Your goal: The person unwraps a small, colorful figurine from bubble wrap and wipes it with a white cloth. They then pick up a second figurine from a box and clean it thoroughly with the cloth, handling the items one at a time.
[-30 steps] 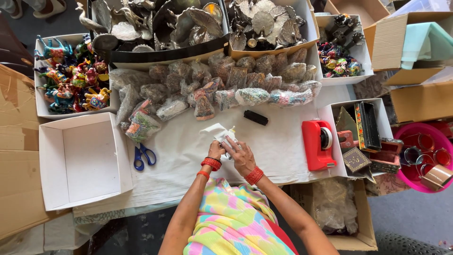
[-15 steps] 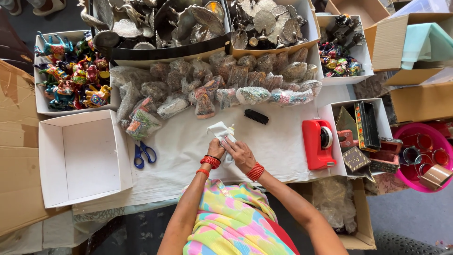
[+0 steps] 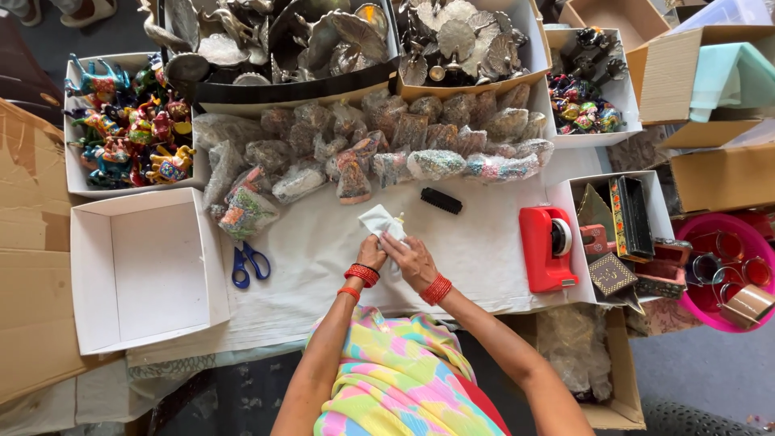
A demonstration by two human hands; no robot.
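Both my hands meet over the white cloth-covered table (image 3: 323, 266). My left hand (image 3: 371, 253) and my right hand (image 3: 409, 257) together grip a small white wrapped bundle (image 3: 379, 220), its top sticking out beyond my fingers. Red bangles ring both wrists. Blue-handled scissors (image 3: 249, 263) lie to the left of my hands. A black comb-like piece (image 3: 441, 200) lies just beyond them to the right. A red tape dispenser (image 3: 546, 246) stands farther right.
An empty white box (image 3: 133, 270) sits at left. Several plastic-wrapped items (image 3: 379, 145) line the table's back. Boxes of colourful figurines (image 3: 129, 129), metal pieces (image 3: 323, 36) and small ornaments (image 3: 585, 109) ring the table. A pink tub (image 3: 726, 270) is at right.
My hands have stayed in place, working the white bundle slightly; the rest is unmoved.
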